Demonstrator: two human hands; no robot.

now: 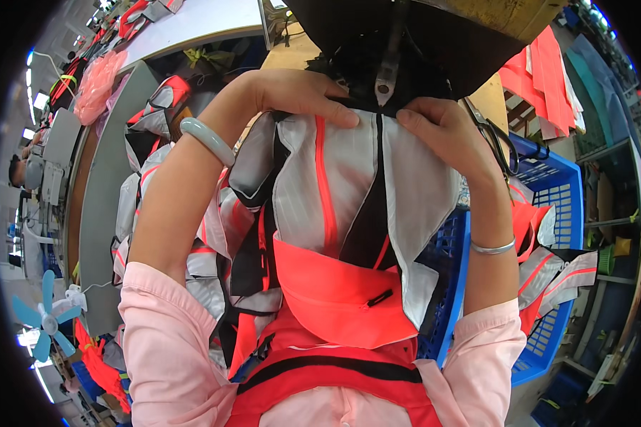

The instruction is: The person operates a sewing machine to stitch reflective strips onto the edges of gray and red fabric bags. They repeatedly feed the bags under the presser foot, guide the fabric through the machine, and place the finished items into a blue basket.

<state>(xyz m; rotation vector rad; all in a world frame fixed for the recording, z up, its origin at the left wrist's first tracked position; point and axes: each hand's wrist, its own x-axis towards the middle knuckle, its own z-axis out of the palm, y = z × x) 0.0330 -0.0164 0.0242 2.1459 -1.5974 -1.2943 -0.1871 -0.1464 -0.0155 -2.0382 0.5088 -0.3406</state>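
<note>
A garment panel [345, 192] of silver-grey, black and coral fabric hangs from the sewing machine [384, 87] down over my lap. Its upper edge lies right below the machine's metal needle bar. My left hand [303, 98] grips this edge left of the needle area, thumb on top and the other fingers partly hidden behind. On the other side, my right hand [441, 128] pinches the same edge between thumb and curled fingers. A coral section with a short black zipper pull [377, 299] folds across the panel's lower part.
Black-handled scissors [502, 139] lie on the table right of the machine. A blue plastic basket [555, 192] with garment pieces stands at my right. More grey and coral pieces [206, 285] pile up at my left. A blue fan [48, 320] stands far left.
</note>
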